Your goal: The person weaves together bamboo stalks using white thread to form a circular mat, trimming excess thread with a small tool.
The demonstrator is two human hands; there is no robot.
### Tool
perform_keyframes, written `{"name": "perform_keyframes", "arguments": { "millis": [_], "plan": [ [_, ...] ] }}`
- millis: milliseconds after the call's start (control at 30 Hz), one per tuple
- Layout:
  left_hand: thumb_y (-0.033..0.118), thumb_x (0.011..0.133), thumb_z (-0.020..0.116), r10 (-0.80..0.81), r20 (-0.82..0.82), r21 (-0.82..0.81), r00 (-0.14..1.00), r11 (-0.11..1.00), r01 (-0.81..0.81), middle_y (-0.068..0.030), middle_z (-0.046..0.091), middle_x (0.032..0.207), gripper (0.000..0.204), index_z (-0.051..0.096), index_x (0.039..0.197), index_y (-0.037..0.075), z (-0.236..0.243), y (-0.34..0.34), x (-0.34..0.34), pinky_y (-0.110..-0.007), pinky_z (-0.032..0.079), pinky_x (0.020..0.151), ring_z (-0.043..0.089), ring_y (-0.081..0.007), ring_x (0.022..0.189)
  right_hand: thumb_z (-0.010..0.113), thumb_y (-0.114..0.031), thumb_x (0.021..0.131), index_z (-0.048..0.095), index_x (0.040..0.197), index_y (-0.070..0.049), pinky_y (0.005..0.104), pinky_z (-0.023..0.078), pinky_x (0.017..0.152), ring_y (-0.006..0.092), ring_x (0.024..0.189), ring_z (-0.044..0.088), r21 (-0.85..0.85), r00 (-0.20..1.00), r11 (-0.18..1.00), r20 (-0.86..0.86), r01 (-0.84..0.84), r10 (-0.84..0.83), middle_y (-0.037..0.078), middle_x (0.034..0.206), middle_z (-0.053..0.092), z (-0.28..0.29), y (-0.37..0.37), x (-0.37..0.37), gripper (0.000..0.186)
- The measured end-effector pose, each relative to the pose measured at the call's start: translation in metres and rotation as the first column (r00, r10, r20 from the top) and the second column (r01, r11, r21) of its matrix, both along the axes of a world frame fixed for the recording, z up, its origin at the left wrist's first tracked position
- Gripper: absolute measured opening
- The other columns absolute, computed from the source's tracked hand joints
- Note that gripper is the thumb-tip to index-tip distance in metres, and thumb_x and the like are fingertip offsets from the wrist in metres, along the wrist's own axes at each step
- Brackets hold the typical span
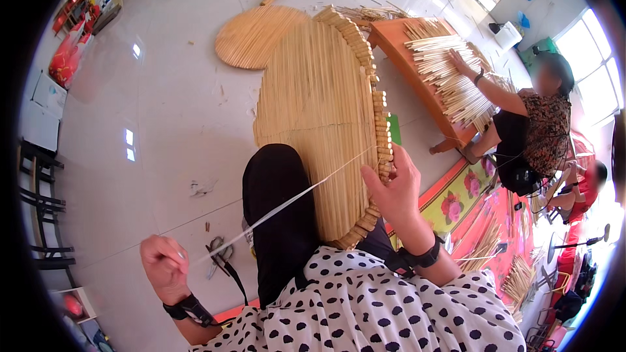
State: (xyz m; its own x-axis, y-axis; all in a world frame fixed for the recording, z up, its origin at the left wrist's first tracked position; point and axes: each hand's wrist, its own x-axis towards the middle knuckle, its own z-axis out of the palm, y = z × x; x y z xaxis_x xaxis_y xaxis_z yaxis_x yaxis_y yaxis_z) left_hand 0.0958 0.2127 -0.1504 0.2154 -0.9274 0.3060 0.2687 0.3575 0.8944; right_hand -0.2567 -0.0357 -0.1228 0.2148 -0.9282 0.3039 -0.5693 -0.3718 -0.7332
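A large round mat of pale reed stalks [312, 101] rests across my lap, with a rim of short bundled stalk ends [382, 114] along its right side. A thin white cord [277, 209] runs taut from that rim over my dark-trousered knee to the lower left. My left hand [164, 267] is closed on the cord's free end, out over the floor. At the mat's right edge, my right hand [396, 186] grips the bundled rim between thumb and fingers, close to where the cord meets it. Its fingertips are partly hidden.
Scissors [220, 255] lie on the tiled floor beside my left hand. Beyond the mat is a second reed disc [251, 34]. A co-worker [541, 114] reaches over loose stalks [450, 68] on a wooden table [391, 42]; another person sits farther right. More stalks lie on a floral mat [450, 205].
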Motion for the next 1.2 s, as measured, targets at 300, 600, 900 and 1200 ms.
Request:
{"name": "perform_keyframes", "arguments": {
  "millis": [300,600,900,1200],
  "plan": [
    [-0.005,0.076,0.072,0.196,0.775,0.057,0.601,0.925,-0.375,-0.0124,0.058,0.125,0.032,0.064,0.106,0.001,0.034,-0.113,-0.106,-0.026,0.053,0.058,0.064,-0.015,0.065,0.071,-0.006,0.077,0.058,0.114,0.005,0.0341,0.05,0.06,0.0294,0.069,0.062,-0.112,0.998,0.993,0.041,-0.047,0.052,0.016,0.094,0.06,0.004,0.014,0.016,0.041],
    [0.005,0.087,0.066,-0.011,0.699,0.213,0.715,0.958,-0.194,-0.0109,0.063,0.082,0.02,0.059,0.105,-0.002,0.041,-0.18,-0.159,-0.027,0.048,0.057,0.06,-0.0144,0.063,0.066,0.002,0.075,0.052,0.126,0.001,0.0372,0.054,0.07,0.0338,0.086,0.063,-0.162,0.957,0.97,0.199,-0.181,0.212,0.019,0.109,0.056,0.008,0.029,0.037,0.053],
    [0.003,0.091,0.056,0.271,-0.187,-0.176,0.944,0.936,-0.304,-0.0021,0.053,0.076,0.011,0.056,0.081,0.007,0.061,-0.086,-0.02,-0.027,0.035,0.054,0.04,-0.01,0.058,0.068,0.0,0.077,0.043,0.111,-0.002,0.0359,0.05,0.065,0.0277,0.078,0.058,0.123,0.816,0.953,0.554,-0.276,0.165,0.014,0.1,0.049,-0.007,0.025,0.031,0.042],
    [-0.001,0.085,0.064,0.315,0.823,0.204,0.473,0.613,-0.764,0.0004,0.057,0.08,0.035,0.058,0.12,0.0,0.068,-0.073,-0.071,-0.02,0.045,0.062,0.051,-0.0051,0.068,0.068,0.002,0.072,0.046,0.103,0.0,0.0412,0.048,0.073,0.0374,0.085,0.053,0.03,0.766,0.921,0.566,-0.389,0.305,0.018,0.098,0.048,0.0,0.023,0.034,0.038]
  ]
}}
